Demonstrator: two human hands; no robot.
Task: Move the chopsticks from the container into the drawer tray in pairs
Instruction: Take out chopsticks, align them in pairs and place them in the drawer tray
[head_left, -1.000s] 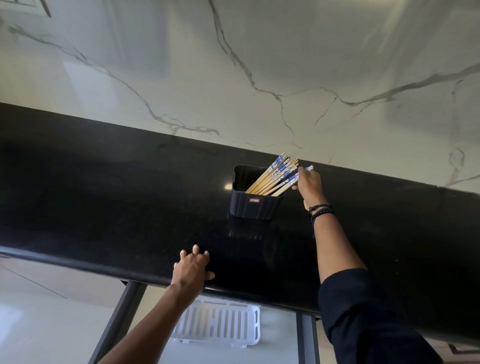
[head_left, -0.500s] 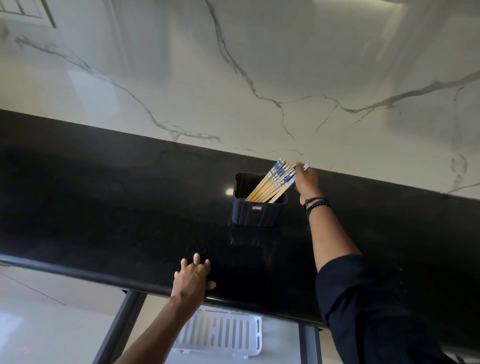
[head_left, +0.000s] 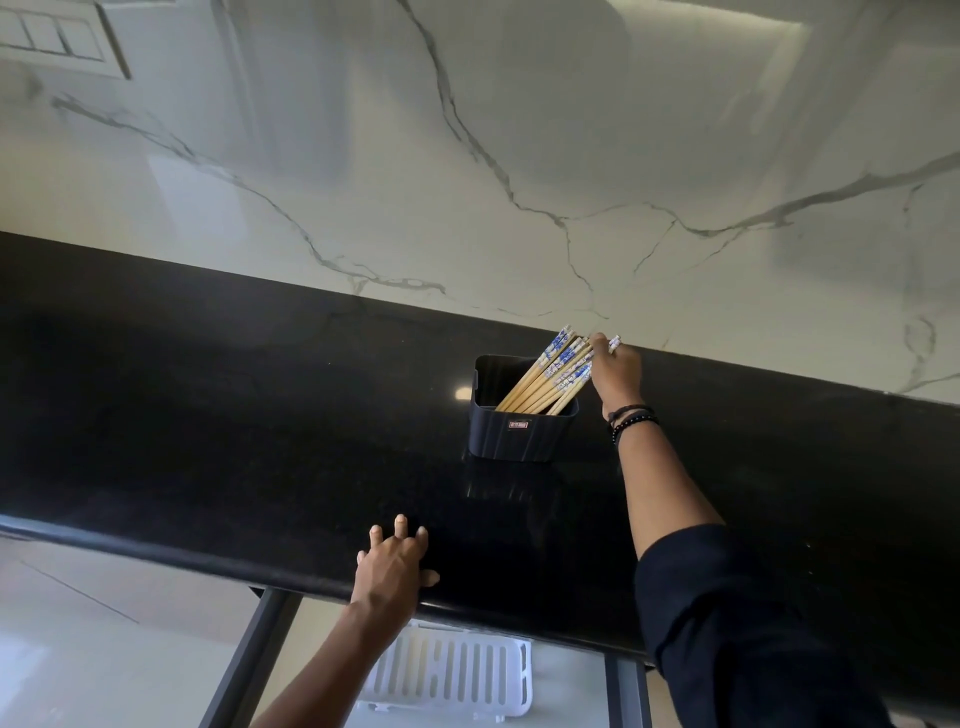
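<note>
Fingers (head_left: 598, 344) of the right hand (head_left: 618, 374), seen in the head view, curl round the patterned top ends of the chopsticks (head_left: 545, 382); how many they pinch cannot be told. The chopsticks lean rightward in the black container (head_left: 519, 434), which stands on the black counter (head_left: 208, 415) near the marble wall (head_left: 467, 156). The left hand (head_left: 392, 569) rests flat on the counter's front edge, fingers straight and slightly spread. Below the counter, the white slotted tray (head_left: 457, 675) lies in the open drawer (head_left: 244, 670), partly hidden by the left forearm. Dark bracelets (head_left: 631, 418) circle the right wrist.
</note>
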